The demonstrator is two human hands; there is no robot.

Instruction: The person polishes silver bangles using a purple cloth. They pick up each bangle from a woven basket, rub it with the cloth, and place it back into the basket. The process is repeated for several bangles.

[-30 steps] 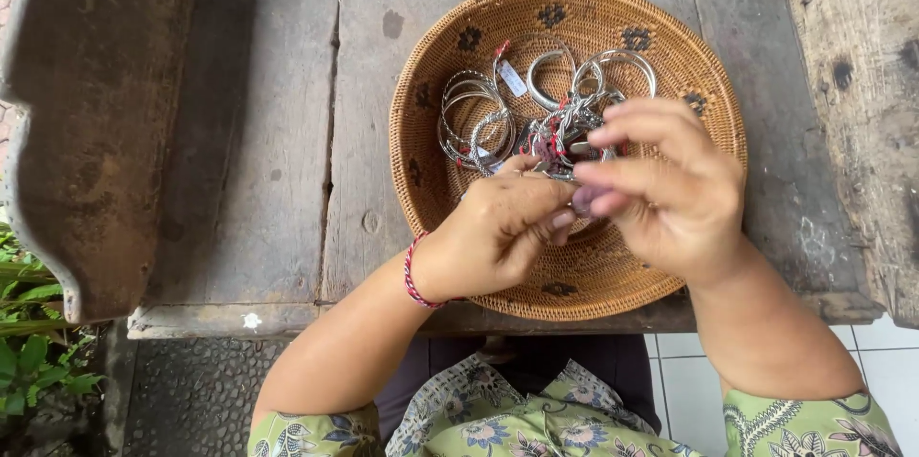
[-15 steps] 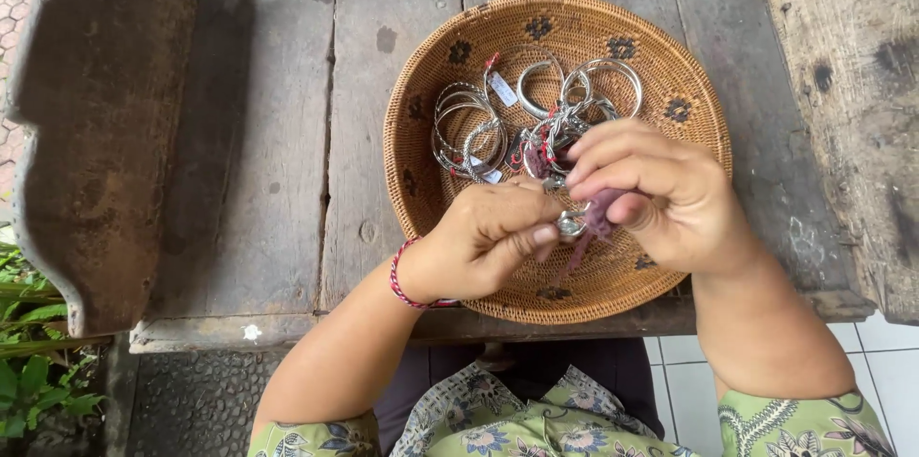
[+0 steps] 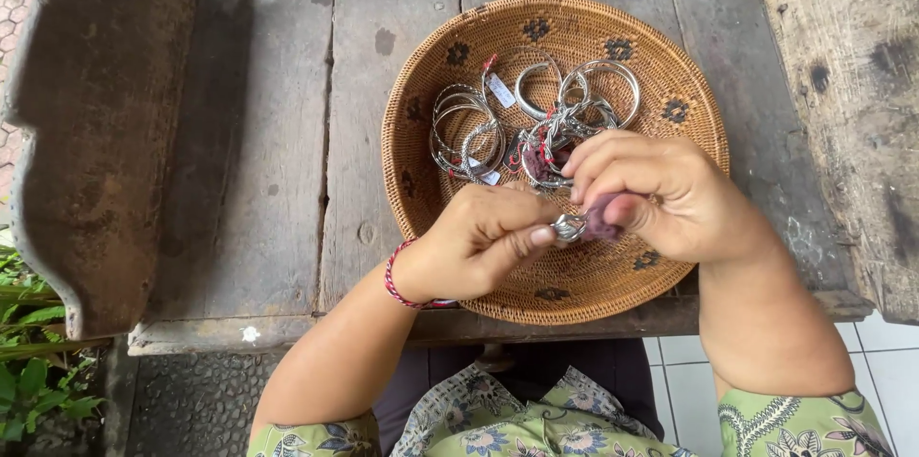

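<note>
At far left stands a dark, worn wooden armrest (image 3: 91, 122), with green leaves (image 3: 29, 371) below it. The grey plank bench (image 3: 258, 132) runs rightward from there and carries a round woven basket (image 3: 421, 199) with dark flower motifs. The left hand (image 3: 474, 246), a red string bracelet (image 3: 394, 277) at its wrist, hovers over the basket's near half, its thumb and forefinger pinched on a small silver ring (image 3: 569, 226). The ring sits between the two hands, above the basket's lower centre, and its long axis lies roughly left to right, one end toward each hand; which face is uppermost cannot be told. It looks bright, metallic and knotted or woven in texture, small against the fingertips. The right hand (image 3: 661, 194) meets it from the other side, fingers curled closed and grasping a dark purplish scrap (image 3: 603, 220) pressed against the ring. Behind the hands, in the basket's far half, lies a tangle of silver bangles (image 3: 536, 117) with red threads and small tags. Against the frame of half a second ago, the grip of both hands on the ring is unchanged and the ring sits at the same place over the basket; only the view has shifted slightly. At far right runs a second weathered wooden armrest (image 3: 842, 84).
</note>
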